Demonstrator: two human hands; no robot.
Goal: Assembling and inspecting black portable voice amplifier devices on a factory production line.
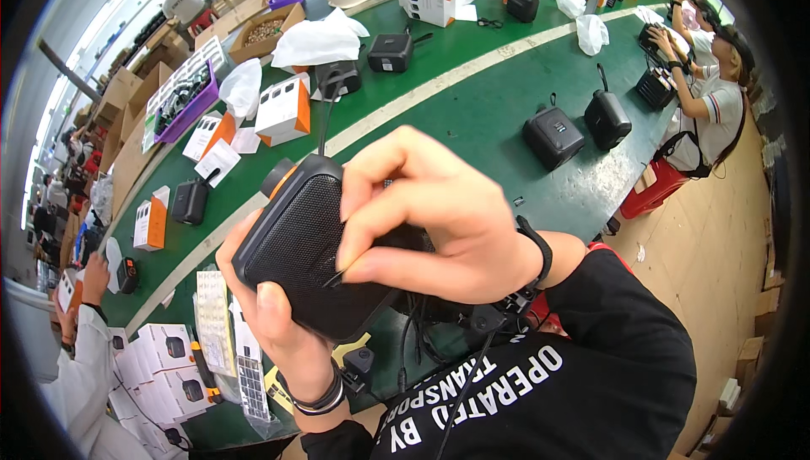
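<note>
A black portable speaker [291, 228] with a mesh grille, an orange-ringed knob and a strap loop is held up over the green bench. My left hand [278, 316] grips it from below and along its left side, thumb on the front. My right hand [430, 219] is in front of the grille, thumb and forefinger pinched together near a small dark piece [333, 280] at the surface. What that piece is, I cannot make out. The right hand covers much of the speaker's right side.
Two more speakers [553, 136] stand to the right; others sit beside white-orange boxes [283, 110] farther back. White boxes [173, 359] and a sheet of labels [215, 321] lie at left. Cables [413, 333] hang below my hands. A co-worker [704, 80] works at right, another person's hand [94, 278] at left.
</note>
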